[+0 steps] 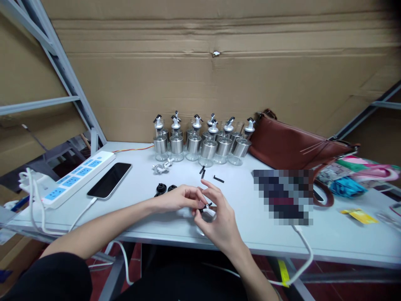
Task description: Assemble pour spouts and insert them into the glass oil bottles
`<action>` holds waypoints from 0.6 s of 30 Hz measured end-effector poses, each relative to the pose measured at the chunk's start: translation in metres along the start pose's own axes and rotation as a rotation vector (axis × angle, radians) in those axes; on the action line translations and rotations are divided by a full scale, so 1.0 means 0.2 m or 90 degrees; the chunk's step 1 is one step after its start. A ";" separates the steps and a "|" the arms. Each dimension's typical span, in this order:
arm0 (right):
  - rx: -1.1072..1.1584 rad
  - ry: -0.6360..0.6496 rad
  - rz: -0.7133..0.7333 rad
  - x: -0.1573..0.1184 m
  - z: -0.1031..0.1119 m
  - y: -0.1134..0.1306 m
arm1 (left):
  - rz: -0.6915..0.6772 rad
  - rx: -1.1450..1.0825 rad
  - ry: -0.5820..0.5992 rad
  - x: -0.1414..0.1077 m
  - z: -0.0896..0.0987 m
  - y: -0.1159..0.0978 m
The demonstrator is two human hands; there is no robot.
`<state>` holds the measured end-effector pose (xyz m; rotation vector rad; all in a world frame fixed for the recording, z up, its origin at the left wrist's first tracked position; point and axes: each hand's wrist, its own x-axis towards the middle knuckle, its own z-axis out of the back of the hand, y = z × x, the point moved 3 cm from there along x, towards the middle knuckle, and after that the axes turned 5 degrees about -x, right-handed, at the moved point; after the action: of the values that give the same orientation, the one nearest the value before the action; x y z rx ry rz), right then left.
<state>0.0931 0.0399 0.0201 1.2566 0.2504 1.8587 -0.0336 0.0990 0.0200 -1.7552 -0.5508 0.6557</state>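
Note:
Near the table's front edge my hands meet around a small white-and-black pour spout (209, 211). My left hand (183, 197) pinches at its black part with the fingertips. Thumb and fingers of my right hand (221, 215) close on the white body from the other side. What lies beneath the spout is mostly covered by my hands. Beside my left hand sit black stoppers (161, 188). Farther back are white spout pieces (162, 167) and several loose black strips (218, 179). Glass bottles with metal sleeves (209, 149), many topped by such spouts, stand grouped at the back.
On the left lie a white power strip (78, 177) and a phone (109, 180) with its charging cable. A brown bag (291, 140) leans at the back right, with a pixelated item (283, 196) and a yellow packet (360, 216) before it. Cardboard (188, 83) walls the rear.

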 end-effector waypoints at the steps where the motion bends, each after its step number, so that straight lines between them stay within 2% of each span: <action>1: -0.002 -0.001 0.000 0.00 0.00 0.00 | -0.002 0.000 -0.005 0.00 0.00 0.00; 8: -0.003 0.017 -0.018 -0.01 0.00 -0.01 | 0.014 0.020 -0.012 -0.02 0.00 -0.01; 18: 0.009 0.004 -0.017 -0.01 0.01 0.00 | 0.031 -0.005 0.032 -0.02 0.01 0.00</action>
<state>0.0942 0.0383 0.0204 1.2509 0.2838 1.8412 -0.0385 0.0973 0.0205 -1.7919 -0.4773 0.6417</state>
